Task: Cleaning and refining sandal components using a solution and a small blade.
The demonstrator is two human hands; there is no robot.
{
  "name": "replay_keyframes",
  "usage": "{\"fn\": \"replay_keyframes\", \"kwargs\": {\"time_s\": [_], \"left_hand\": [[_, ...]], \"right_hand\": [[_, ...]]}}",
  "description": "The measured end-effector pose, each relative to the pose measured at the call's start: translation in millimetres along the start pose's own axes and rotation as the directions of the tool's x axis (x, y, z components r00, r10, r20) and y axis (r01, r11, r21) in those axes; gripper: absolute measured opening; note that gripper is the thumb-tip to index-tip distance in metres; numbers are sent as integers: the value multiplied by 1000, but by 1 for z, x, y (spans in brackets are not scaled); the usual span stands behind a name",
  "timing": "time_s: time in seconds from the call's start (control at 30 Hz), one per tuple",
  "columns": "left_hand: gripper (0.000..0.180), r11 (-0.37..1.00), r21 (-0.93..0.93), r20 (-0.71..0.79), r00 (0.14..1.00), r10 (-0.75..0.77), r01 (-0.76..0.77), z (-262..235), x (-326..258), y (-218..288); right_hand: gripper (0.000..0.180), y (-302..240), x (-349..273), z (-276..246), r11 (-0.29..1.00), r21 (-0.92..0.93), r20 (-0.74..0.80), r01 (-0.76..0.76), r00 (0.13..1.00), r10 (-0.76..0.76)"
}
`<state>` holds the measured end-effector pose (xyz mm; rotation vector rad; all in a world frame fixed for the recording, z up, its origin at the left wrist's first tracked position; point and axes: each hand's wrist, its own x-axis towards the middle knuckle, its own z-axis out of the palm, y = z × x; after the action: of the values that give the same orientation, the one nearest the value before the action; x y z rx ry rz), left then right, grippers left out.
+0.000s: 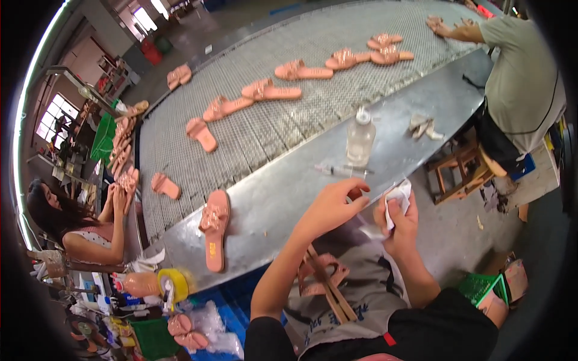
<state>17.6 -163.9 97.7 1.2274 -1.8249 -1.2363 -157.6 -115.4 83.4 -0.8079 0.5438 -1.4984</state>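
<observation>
My right hand point(402, 218) is closed round a crumpled white cloth point(398, 198), with the thumb pressed on it. To its left my left hand point(332, 207) hovers over the metal ledge's near edge, fingers loosely curved and apart, holding nothing that I can see. Below the hands, a pink slide sandal point(325, 271) rests on my apron; brown strips along it look like sole edges. A clear bottle point(360, 141) of liquid stands on the ledge beyond my hands, and a syringe point(342, 170) lies in front of it. Further left on the ledge lies another pink slide sandal point(215, 231).
Several pink sandals point(271, 91) lie in a line along the mesh conveyor point(241, 144). A crumpled grey cloth point(424, 127) is on the metal ledge point(301, 192). A yellow tape roll point(173, 286) sits at its left end. One person point(96, 231) works at left, another point(521, 78) at right, near a wooden stool point(460, 171).
</observation>
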Motion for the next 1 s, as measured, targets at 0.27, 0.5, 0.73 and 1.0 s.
{"fn": "replay_keyframes", "kwargs": {"time_s": [0.27,0.5,0.73,1.0], "left_hand": [[56,909,406,-630,691,355,-96,15,81,-38],[73,959,-103,-464,865,190,-266,1,116,-44],[59,846,-455,-264,949,172,-279,-7,56,15],[71,987,-60,376,919,-116,149,35,0,24]], "right_hand": [[18,7,-4,-34,910,-62,-266,-410,886,381],[13,10,-11,-52,939,-114,-356,-324,896,266],[13,-16,-5,-61,932,-239,-456,-274,879,142],[27,-28,-10,-69,934,-167,-402,-316,887,228]]}}
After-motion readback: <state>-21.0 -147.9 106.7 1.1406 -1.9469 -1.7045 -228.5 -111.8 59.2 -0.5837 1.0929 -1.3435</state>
